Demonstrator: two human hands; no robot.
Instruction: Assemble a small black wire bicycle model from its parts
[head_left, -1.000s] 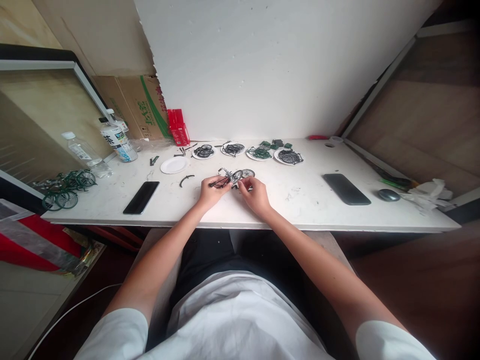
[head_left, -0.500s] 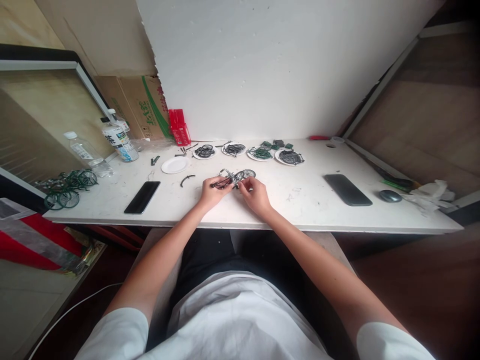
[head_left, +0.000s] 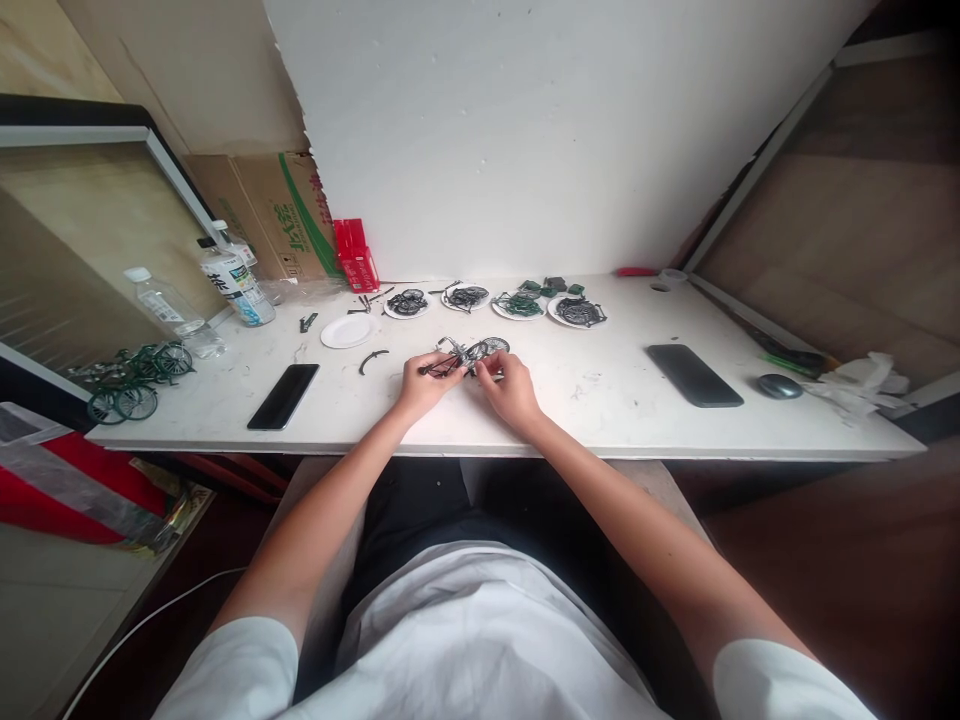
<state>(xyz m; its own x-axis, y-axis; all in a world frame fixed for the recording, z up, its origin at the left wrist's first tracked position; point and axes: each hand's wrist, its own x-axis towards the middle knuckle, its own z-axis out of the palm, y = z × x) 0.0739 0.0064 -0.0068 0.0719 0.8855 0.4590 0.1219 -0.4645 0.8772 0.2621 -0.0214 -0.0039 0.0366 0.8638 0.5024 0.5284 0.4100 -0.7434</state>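
My left hand (head_left: 426,388) is closed around a small black model bicycle frame (head_left: 441,368), just above the front part of the white table. Beside it, the fingers of my right hand (head_left: 513,392) are pinched together at the frame's right end; what sits between these fingertips is too small to make out. Behind my fingers lie grey model wheels (head_left: 495,346) and other small bike parts, partly hidden by my hands. A thin curved black piece (head_left: 373,360) rests on the table to the left.
Along the back stand white plates with black parts (head_left: 407,303) and green parts (head_left: 519,305), and a bare white plate (head_left: 349,331). Phones (head_left: 283,397) (head_left: 694,376) flank my hands. At left are assembled green model bicycles (head_left: 136,380) and bottles (head_left: 238,288); a mouse (head_left: 780,386) lies right.
Both hands keep nearly the same place and grip at the frame. The whole view has shifted very slightly.
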